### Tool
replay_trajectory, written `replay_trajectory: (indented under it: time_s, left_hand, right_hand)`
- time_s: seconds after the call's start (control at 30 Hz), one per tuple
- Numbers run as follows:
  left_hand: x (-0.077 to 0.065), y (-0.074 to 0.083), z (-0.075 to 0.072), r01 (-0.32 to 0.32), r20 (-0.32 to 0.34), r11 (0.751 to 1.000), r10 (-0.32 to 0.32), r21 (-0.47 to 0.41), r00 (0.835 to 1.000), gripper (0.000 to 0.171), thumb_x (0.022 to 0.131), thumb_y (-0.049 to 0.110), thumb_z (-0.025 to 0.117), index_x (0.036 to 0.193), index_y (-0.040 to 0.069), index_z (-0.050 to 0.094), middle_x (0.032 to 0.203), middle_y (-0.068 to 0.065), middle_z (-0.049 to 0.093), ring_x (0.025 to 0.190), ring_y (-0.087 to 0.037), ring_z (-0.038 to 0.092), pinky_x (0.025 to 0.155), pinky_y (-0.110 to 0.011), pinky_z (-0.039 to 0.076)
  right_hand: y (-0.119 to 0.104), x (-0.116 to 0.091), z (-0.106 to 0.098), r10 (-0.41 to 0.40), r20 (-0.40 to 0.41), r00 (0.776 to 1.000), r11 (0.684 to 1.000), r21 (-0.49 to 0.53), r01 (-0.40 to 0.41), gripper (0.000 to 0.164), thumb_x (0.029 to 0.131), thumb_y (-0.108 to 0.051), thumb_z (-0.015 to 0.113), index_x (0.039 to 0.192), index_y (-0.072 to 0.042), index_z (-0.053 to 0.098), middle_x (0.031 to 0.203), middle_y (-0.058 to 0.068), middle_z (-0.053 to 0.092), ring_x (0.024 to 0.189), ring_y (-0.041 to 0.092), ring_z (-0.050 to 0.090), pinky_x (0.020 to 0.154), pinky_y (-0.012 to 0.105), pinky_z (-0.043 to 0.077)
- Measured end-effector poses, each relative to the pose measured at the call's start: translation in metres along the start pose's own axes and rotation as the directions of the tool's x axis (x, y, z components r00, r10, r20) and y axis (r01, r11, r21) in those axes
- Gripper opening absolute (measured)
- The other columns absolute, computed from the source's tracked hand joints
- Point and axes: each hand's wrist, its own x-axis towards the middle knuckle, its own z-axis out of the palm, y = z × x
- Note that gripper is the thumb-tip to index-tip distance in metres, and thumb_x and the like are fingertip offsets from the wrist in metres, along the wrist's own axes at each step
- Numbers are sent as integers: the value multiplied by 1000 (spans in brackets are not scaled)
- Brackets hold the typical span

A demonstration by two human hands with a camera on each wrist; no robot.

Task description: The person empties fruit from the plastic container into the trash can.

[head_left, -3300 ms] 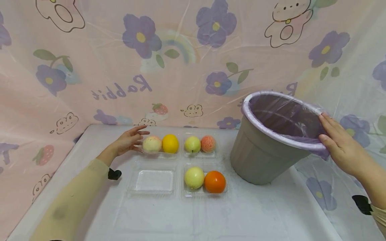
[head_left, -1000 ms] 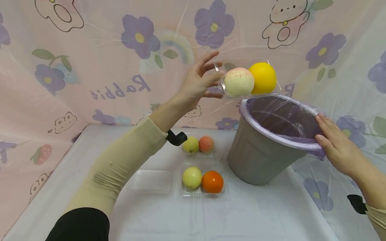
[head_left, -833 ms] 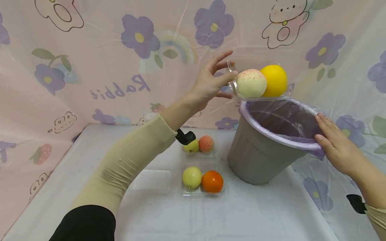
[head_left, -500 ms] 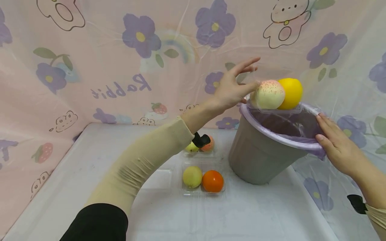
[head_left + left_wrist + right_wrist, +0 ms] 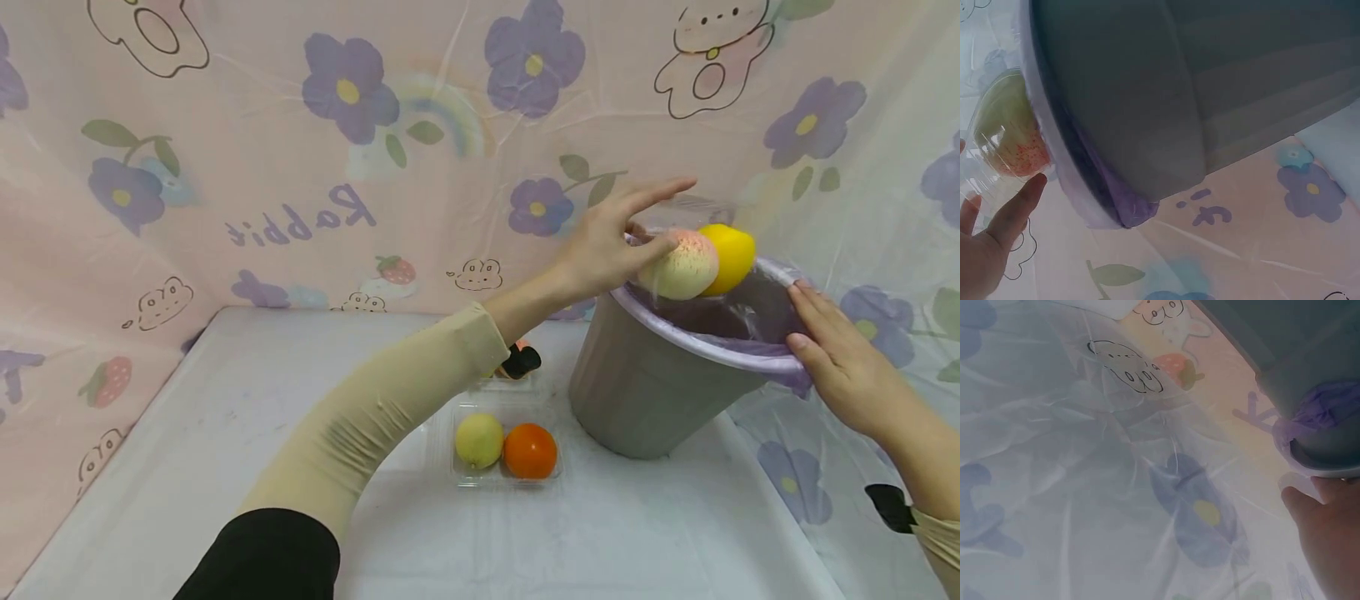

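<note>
My left hand [image 5: 603,246] grips the left end of a clear plastic clamshell box [image 5: 988,159] over the mouth of a grey trash bin [image 5: 637,375]. Inside the box are a pale peach with red speckles [image 5: 684,268] and a yellow round fruit [image 5: 729,258]. The box is tilted and sits partly below the far rim. My right hand [image 5: 855,367] holds the right side of the bin's rim, which is lined with a thin purple bag [image 5: 750,357]. The bin leans to the right. In the right wrist view, my right hand [image 5: 1329,525] touches the rim.
Left of the bin, a clear box [image 5: 467,482] holds a green fruit [image 5: 478,442] and an orange one [image 5: 530,451]. Behind it, another fruit box [image 5: 517,385] is mostly hidden by my left wrist. A printed curtain [image 5: 420,200] hangs behind the white table [image 5: 187,433].
My left hand has lifted the box with the peach and yellow fruit off the back left of the table, carried it right and lowered it into the bin's mouth. The right hand stays put.
</note>
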Motion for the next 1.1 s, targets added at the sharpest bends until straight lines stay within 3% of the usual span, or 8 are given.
replay_trajectory:
  time_s: [0.17,0.3,0.4,0.53,0.7,0.9,1.1]
  left_hand:
    - [0,-4,7,-78,31,996,77,41,997,60,101,11,69,157,16,48,154,-2,48,104,-17,68,92,-15,52]
    - [2,-4,11,-117,41,988,114,99,993,60,100,11,70,156,16,50,153,-2,49,120,-12,64,96,-14,49]
    - [4,-5,15,-177,59,968,169,177,984,57,100,14,71,154,15,51,153,-2,50,132,-6,53,99,-12,45]
    - [3,-10,19,-274,79,938,263,212,961,52,101,11,69,151,10,54,151,-6,50,131,-10,53,102,-10,43]
    - [1,-11,16,-313,14,923,318,225,948,52,99,8,71,149,8,56,149,-8,51,134,-8,51,103,-10,41]
    - [-4,-6,5,-291,-57,945,302,150,952,56,99,11,72,152,7,52,150,-7,51,137,-3,45,111,-12,35]
    - [-13,-9,-7,-269,-129,963,264,-30,956,61,98,8,72,155,4,48,153,-8,50,136,2,43,107,-19,45]
  right_hand:
    - [-1,0,0,6,4,1000,1000,1,-6,64,108,-10,41,164,1,13,170,27,8,158,44,-1,128,46,-9]
    - [-1,2,0,-2,-5,1000,1000,2,2,64,108,-9,41,164,1,14,170,28,9,158,45,0,128,40,-9]
    - [-1,2,0,-1,-3,1000,1000,3,1,64,108,-9,42,164,0,14,170,28,9,158,45,0,128,41,-9]
    - [-1,2,0,3,3,1000,1000,7,-3,64,108,-9,42,164,0,13,170,28,8,158,46,0,128,44,-9]
    - [1,3,1,-30,-13,999,999,11,30,62,108,-8,41,164,3,15,169,30,10,158,45,1,127,34,-9]
    - [3,2,2,-56,-34,998,998,10,56,60,109,-10,40,163,5,18,168,31,13,159,41,3,125,23,-6]
    - [5,2,1,-69,-38,997,997,14,70,59,109,-9,40,162,5,18,168,32,13,159,41,2,125,22,-6]
